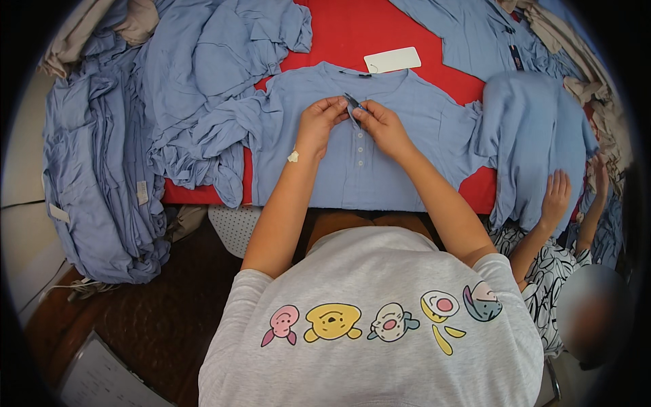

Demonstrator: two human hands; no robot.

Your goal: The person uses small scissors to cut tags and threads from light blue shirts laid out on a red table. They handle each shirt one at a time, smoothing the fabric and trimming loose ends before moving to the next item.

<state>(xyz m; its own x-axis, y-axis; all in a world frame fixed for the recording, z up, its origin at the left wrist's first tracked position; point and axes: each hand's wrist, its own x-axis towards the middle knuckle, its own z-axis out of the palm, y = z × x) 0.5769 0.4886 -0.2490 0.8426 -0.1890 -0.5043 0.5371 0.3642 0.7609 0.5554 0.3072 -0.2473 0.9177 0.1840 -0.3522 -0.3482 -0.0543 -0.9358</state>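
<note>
A light blue blouse [285,169] lies spread out in front of me, neckline away from me, with a row of white buttons [361,144] down its front. My right hand [385,129] is closed around small thread snips [352,102], their dark blades pointing up and left over the placket. Beside the blades, my left hand [319,125] pinches the blouse near the top of its front opening. The exact bit of cloth or thread between those fingertips is too small to tell. Both hands meet just below the collar.
A red-covered table [346,27] lies underneath. Blue garments [102,163] hang over the left edge, with a crumpled heap [203,81] beside them. A white tag [392,60] rests by the collar. At right, a co-worker's hands [556,197] are near another blue garment [536,129].
</note>
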